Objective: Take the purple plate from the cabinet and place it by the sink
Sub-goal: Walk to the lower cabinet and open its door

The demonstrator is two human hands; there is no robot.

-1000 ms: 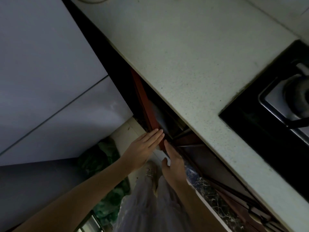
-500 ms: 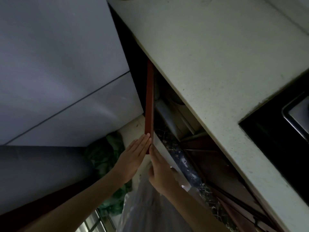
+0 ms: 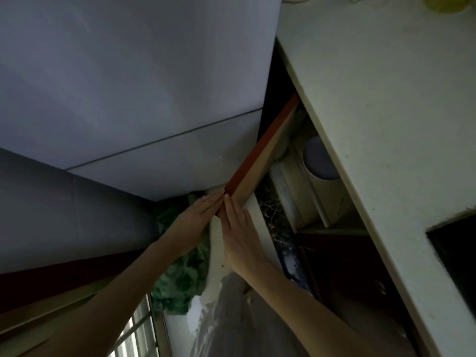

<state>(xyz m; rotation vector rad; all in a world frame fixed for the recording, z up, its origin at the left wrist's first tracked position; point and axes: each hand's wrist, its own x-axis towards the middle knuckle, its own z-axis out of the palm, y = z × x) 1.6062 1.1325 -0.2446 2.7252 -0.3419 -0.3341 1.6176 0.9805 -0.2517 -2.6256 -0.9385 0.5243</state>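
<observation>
Under the pale countertop a cabinet door with a red-brown face and tan inner side stands swung outward. Inside the cabinet, a round purplish plate rests on top of cream-coloured dishes, partly hidden by the counter edge. My left hand lies flat against the door's outer face at its lower corner. My right hand lies flat against the inner side of the same corner, fingers straight. Neither hand touches the plate.
A large white panelled surface fills the left. A green patterned cloth lies below my left wrist. The black hob cutout sits at the right edge. A dark lower compartment is beside the open one.
The cabinet door has swung further outward with both hands at its corner, and the view shifted right to left, exposing the cabinet's interior and the purplish plate.
</observation>
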